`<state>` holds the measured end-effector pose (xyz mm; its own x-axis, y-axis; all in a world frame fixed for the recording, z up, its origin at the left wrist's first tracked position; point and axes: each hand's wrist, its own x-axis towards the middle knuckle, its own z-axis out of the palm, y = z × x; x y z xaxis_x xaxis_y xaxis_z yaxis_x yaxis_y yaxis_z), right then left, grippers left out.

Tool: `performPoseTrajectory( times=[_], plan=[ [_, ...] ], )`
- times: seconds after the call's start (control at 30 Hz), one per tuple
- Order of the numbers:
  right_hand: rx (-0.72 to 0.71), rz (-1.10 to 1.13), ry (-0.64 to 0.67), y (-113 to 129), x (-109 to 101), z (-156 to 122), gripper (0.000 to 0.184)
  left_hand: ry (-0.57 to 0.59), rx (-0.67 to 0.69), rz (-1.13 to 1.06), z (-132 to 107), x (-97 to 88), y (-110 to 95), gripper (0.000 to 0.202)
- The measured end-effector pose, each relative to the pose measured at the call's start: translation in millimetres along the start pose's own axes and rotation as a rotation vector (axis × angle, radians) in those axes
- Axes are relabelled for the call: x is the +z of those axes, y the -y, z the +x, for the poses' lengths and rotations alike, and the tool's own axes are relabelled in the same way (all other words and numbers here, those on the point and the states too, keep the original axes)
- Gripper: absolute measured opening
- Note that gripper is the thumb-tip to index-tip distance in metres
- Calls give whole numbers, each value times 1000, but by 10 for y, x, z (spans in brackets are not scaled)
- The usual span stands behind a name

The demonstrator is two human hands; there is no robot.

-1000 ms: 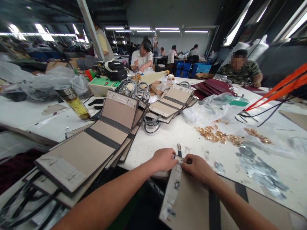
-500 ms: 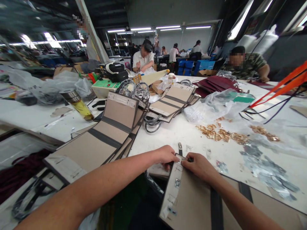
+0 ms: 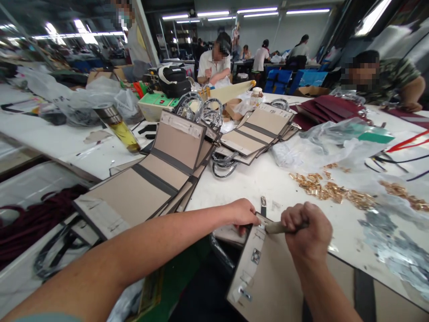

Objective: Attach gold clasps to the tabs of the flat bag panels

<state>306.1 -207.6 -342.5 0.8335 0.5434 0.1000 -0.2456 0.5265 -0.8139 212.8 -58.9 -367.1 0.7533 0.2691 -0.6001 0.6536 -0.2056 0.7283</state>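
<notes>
A beige bag panel (image 3: 275,268) with dark edging and dark bands lies in front of me, partly over the table edge. My left hand (image 3: 244,214) is closed on its top corner, the fingers curled under the edge. My right hand (image 3: 308,230) is wrapped in a fist around a greyish-tan stick-like tool (image 3: 275,227). The tip of this tool meets the panel close to my left fingertips; the fist hides the rest. A pale strip along the panel's edge carries small metal plates (image 3: 256,256). Just beyond the corner a dark strap with a metal end (image 3: 263,203) sticks out.
Stacked beige panels (image 3: 134,197) with plastic-wrapped handles lie to the left, more (image 3: 258,129) behind. Gold fittings (image 3: 321,188) and thin metal plates (image 3: 392,241) are heaped at right. A bottle of yellow liquid (image 3: 122,134) stands at left. Co-workers (image 3: 214,62) sit across the table.
My right hand has left its place flat at the panel's corner and now grips the stick-like tool, its tip at the panel. My left hand keeps its hold. The view has turned slightly left.
</notes>
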Motion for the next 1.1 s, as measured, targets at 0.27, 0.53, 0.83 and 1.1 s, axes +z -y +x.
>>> performPoseTrajectory(
  times=[0.27,0.53,0.83,1.1],
  plan=[
    [-111,-159,201,59,129,6,43,29,-7,-27,8,1,5,22],
    [-78,-410,284,-22,122,9,49,44,12,-77,-25,-5,13,26],
    [-44,-552,349,-30,207,20,48,75,35,-125,-38,-15,61,27],
    [-4,-743,440,-27,337,7,50,76,81,-123,-62,-25,90,27]
  ],
)
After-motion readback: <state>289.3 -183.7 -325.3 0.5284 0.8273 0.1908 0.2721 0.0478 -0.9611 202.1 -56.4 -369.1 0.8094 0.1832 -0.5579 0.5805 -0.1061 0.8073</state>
